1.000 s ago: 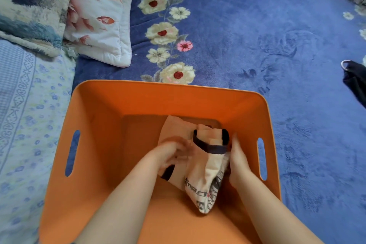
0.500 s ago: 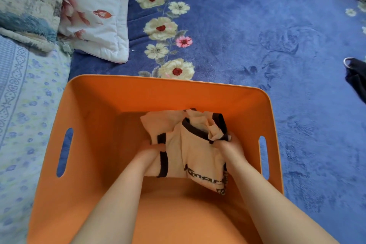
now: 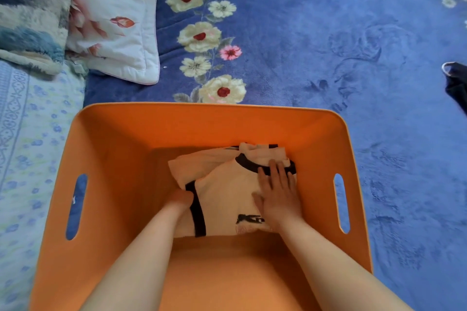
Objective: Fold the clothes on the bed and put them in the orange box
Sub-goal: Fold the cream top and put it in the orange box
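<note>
Inside orange box (image 3: 151,134), folded cream shirt (image 3: 222,199) — black trim, right hand (image 3: 278,192) flat on it, left hand (image 3: 180,199) state unclear.

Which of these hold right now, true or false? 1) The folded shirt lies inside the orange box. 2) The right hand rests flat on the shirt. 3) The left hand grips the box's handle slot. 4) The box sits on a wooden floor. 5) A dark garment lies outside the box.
1) True: the folded shirt lies on the floor of the orange box.
2) True: the right hand lies on it with fingers straight.
3) False: the left hand is at the shirt's left edge, its fingers hidden.
4) False: it sits on a blue floral blanket.
5) True: a dark garment lies at the right edge of the picture.
</note>
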`<state>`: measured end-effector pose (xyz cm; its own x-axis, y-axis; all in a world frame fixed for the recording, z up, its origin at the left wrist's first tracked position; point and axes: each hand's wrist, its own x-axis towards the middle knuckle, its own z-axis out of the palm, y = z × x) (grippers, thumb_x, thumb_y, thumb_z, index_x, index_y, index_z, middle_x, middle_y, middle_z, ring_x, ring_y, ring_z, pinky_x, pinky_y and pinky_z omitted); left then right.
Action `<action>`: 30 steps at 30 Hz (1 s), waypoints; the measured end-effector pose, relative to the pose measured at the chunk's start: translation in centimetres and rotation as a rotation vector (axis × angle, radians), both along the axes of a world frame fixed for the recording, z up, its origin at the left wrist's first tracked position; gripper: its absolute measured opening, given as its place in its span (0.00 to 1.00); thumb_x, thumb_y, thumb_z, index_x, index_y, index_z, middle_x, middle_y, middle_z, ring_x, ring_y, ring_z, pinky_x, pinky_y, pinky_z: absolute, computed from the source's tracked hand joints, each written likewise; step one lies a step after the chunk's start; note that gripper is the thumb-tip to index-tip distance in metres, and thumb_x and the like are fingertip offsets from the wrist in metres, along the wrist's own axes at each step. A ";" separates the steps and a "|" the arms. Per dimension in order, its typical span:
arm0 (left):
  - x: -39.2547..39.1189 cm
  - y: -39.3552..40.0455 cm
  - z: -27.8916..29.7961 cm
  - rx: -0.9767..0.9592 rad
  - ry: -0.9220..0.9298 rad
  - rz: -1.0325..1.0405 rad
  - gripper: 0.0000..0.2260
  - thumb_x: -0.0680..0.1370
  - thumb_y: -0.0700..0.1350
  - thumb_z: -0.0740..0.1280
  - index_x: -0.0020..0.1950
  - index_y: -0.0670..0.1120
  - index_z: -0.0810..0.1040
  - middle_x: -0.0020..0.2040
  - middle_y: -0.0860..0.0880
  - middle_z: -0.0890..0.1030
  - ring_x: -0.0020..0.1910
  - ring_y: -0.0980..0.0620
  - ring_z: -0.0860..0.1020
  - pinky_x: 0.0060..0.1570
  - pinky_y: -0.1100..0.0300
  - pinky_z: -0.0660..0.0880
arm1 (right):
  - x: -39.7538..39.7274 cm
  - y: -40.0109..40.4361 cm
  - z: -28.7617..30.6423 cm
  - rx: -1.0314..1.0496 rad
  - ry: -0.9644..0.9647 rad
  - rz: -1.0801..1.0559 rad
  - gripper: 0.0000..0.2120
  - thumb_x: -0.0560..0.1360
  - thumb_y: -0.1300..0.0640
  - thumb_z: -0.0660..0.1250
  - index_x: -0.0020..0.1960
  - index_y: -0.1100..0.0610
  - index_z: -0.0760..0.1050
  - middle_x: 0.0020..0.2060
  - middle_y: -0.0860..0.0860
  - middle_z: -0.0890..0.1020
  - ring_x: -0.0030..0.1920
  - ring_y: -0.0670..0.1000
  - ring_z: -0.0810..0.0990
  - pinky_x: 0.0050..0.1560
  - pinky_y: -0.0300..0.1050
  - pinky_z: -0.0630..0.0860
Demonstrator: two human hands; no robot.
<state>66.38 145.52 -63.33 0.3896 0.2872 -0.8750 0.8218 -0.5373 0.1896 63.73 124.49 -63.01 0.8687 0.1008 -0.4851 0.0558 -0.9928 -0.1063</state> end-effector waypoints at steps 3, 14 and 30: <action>-0.2 0.6 -0.2 0.037 -0.074 0.047 0.07 0.81 0.39 0.55 0.50 0.39 0.72 0.50 0.39 0.76 0.48 0.41 0.74 0.45 0.54 0.69 | 0.5 -0.6 -0.9 0.076 0.047 -0.152 0.29 0.81 0.44 0.43 0.76 0.53 0.38 0.74 0.55 0.35 0.74 0.54 0.33 0.69 0.45 0.31; 0.7 1.1 -0.9 -0.026 -0.120 -0.225 0.07 0.80 0.39 0.57 0.43 0.42 0.71 0.51 0.39 0.77 0.50 0.43 0.74 0.45 0.58 0.66 | 2.0 0.2 -1.2 0.037 -0.023 -0.183 0.28 0.81 0.58 0.46 0.75 0.57 0.35 0.75 0.55 0.36 0.73 0.53 0.32 0.65 0.44 0.27; -2.0 -0.3 -3.5 0.279 -0.491 -1.165 0.31 0.75 0.63 0.29 0.74 0.59 0.55 0.76 0.46 0.50 0.75 0.47 0.47 0.68 0.50 0.34 | -0.1 -0.4 -2.9 -0.019 0.151 0.051 0.45 0.53 0.27 0.16 0.66 0.47 0.23 0.63 0.51 0.21 0.66 0.52 0.22 0.59 0.48 0.18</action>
